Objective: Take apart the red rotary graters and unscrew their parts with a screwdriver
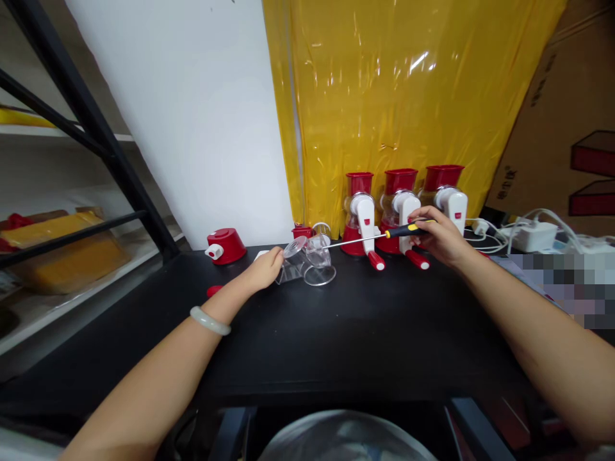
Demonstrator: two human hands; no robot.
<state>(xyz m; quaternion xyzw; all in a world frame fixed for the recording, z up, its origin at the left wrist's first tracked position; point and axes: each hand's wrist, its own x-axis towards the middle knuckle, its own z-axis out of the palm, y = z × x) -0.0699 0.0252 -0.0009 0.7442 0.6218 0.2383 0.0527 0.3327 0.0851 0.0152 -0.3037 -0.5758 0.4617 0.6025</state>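
Observation:
My left hand (267, 269) is closed on the left side of a clear plastic housing (318, 257), which lies tilted just above or on the black table. In my right hand (439, 235) is a screwdriver (401, 230) with a black and yellow handle, held nearly level. Its long metal shaft points left and its tip meets the clear housing; whether it sits in a screw is too small to tell. Behind the housing are a small red part (302, 232) and a metal grater drum (321, 229). A red base with a white knob (227, 247) stands left of my left hand.
Three red and white rotary graters (361, 214) with crank handles stand in a row at the back right. White cables and a power adapter (534, 235) lie at the right end of the black table (336, 346). A metal shelf frame (120, 173) rises at left.

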